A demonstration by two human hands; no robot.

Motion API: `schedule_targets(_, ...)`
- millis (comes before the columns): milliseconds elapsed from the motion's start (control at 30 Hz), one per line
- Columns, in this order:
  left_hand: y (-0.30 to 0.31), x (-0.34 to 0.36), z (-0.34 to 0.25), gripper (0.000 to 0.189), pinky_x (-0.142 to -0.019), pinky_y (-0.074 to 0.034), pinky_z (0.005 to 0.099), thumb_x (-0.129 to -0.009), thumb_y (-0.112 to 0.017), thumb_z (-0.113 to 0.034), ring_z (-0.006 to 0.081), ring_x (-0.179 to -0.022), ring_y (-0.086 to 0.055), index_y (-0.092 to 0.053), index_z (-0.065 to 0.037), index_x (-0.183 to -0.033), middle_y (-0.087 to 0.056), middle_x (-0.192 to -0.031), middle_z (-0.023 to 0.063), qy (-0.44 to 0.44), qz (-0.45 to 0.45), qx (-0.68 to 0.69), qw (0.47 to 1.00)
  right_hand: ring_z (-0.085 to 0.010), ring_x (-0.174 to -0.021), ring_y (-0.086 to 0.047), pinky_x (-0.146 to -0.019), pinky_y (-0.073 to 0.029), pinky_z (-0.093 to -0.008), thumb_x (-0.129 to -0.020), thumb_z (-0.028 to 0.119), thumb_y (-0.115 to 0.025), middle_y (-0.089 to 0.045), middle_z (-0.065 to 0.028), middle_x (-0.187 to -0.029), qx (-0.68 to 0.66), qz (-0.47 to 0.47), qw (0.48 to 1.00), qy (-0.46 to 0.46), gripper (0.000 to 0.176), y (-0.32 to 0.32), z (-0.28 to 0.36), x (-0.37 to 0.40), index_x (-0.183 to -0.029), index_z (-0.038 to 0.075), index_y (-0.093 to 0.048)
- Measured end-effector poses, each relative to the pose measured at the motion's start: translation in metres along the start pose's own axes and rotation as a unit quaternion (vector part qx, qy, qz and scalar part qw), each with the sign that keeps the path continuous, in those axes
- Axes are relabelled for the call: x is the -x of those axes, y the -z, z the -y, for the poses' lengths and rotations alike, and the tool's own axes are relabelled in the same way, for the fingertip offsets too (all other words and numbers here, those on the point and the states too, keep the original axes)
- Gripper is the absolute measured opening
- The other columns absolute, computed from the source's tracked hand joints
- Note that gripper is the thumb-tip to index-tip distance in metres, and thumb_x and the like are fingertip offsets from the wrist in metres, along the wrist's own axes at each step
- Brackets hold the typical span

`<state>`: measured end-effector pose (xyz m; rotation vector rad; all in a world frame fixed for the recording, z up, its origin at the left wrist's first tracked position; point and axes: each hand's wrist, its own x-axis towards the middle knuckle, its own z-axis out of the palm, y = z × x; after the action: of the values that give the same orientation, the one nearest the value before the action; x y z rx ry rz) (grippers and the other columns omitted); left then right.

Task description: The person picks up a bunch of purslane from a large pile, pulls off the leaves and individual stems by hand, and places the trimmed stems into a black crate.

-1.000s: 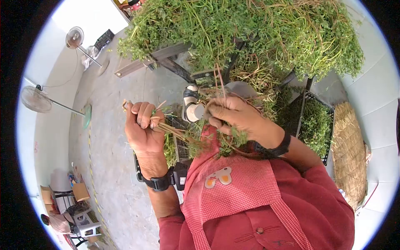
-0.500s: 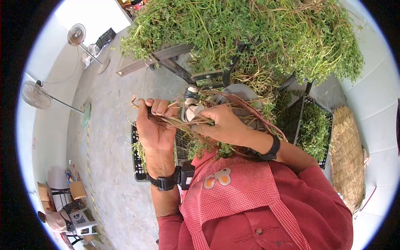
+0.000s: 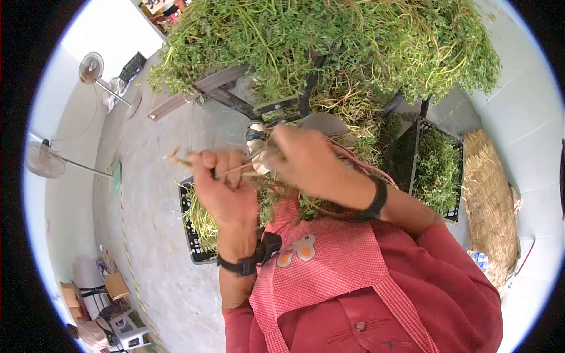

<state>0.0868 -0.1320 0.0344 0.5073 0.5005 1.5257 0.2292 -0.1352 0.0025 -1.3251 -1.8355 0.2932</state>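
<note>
My left hand is closed around the thin brown ends of several plant stems. A pale tip pokes out beyond its fingers on the left. Close by on the right, my right hand is blurred by motion, its fingers bent over the same stems. Reddish stems trail from behind it toward the right forearm. Small green leaves hang below the hands, in front of the red checked apron.
A large heap of leafy green plants lies on a stand ahead. Black crates with greenery stand on both sides. A straw bundle is at the right, two fans at the left. A person is at the lower left.
My right hand has moved up and left, closer to my left hand, and is now blurred. The left fingers have curled further over the stems. The whole view has shifted slightly.
</note>
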Motion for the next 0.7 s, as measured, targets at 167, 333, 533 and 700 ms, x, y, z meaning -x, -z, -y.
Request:
schedule_targets(167,0.012,0.003,-0.045,0.033,-0.042,-0.02,0.0236,-0.096,-0.04,-0.028,0.0061,-0.044,-0.019,-0.037,-0.013,-0.067,-0.022,-0.053,-0.0059,-0.008,0.087,0.026,0.996,-0.0379,-0.074,-0.057,-0.062,-0.045,-0.0453,-0.081,0.02,-0.056,-0.057,-0.021,-0.076,0.378,-0.122,0.912,0.105,0.019,0.101,-0.103,0.001,-0.088,0.002,-0.054)
schedule_targets(333,0.014,0.0,-0.063,0.041,-0.04,-0.017,0.0246,-0.096,-0.04,-0.028,0.0079,-0.044,-0.02,-0.029,-0.015,-0.06,-0.024,-0.054,-0.0035,-0.005,0.072,0.038,0.997,-0.0392,-0.088,-0.058,-0.073,-0.047,-0.0414,-0.084,0.031,-0.056,-0.062,-0.0209,-0.091,0.295,-0.221,0.89,-0.269,0.034,0.237,-0.232,0.085,-0.104,0.004,-0.058)
schedule_targets(533,0.035,-0.003,-0.082,0.04,-0.039,-0.017,0.0244,-0.097,-0.037,-0.031,0.0075,-0.041,-0.017,-0.03,-0.015,-0.061,-0.022,-0.052,-0.0042,0.039,0.165,0.06,0.984,-0.0329,-0.096,-0.06,-0.083,-0.047,-0.04,-0.08,0.024,-0.06,-0.061,-0.0176,-0.108,0.584,-0.106,0.763,-0.254,0.044,0.293,-0.338,0.221,-0.12,0.008,-0.053)
schedule_targets(700,0.027,0.005,-0.086,0.042,-0.037,-0.016,0.0234,-0.098,-0.032,-0.036,0.0061,-0.035,-0.016,-0.033,-0.015,-0.062,-0.023,-0.047,-0.0048,0.047,0.241,0.049,0.968,-0.0197,-0.088,-0.063,-0.077,-0.05,-0.0306,-0.084,0.013,-0.057,-0.064,-0.0136,-0.1,0.1,-0.181,0.949,-0.238,0.038,0.263,-0.315,0.167,-0.119,0.002,-0.053)
